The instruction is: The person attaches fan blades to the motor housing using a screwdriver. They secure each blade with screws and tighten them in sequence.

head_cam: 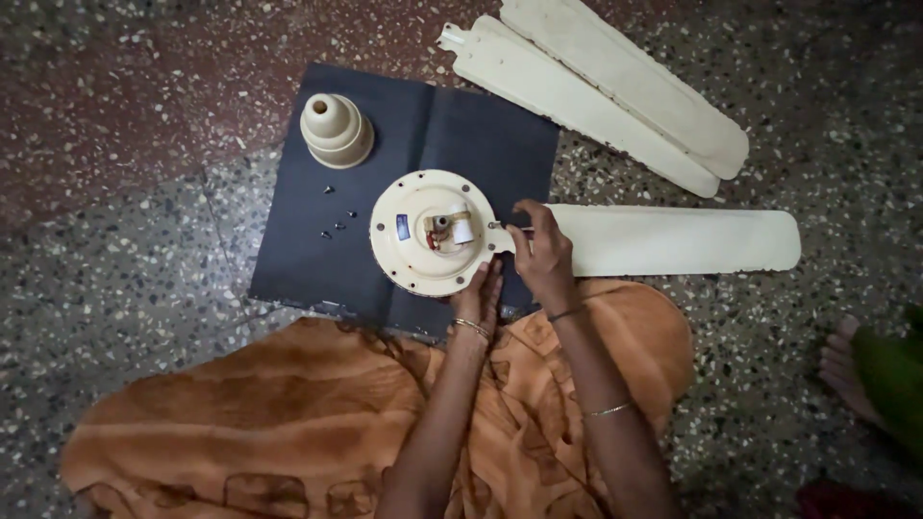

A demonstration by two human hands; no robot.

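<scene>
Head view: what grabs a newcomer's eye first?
The round cream ceiling-fan motor housing at centre, on a dark square mat laid over the speckled stone floor. The left hand steadies its near rim; the right hand works where a long cream fan blade meets it. Two loose cream blades lie at top right, a cream bell-shaped canopy cup at top left.

A cream fan motor housing (pixel 433 234) is lying on a dark navy sheet (pixel 317 240), showing a small blue label, a white part and a touch of red at its centre. Cream too are the domed cup (pixel 336 131) and the fan blades (pixel 673 240), all lying over a speckled grey and reddish terrazzo floor (pixel 115 144). Orange-brown cloth (pixel 288 413) with darker streaks is covering the lap.
</scene>
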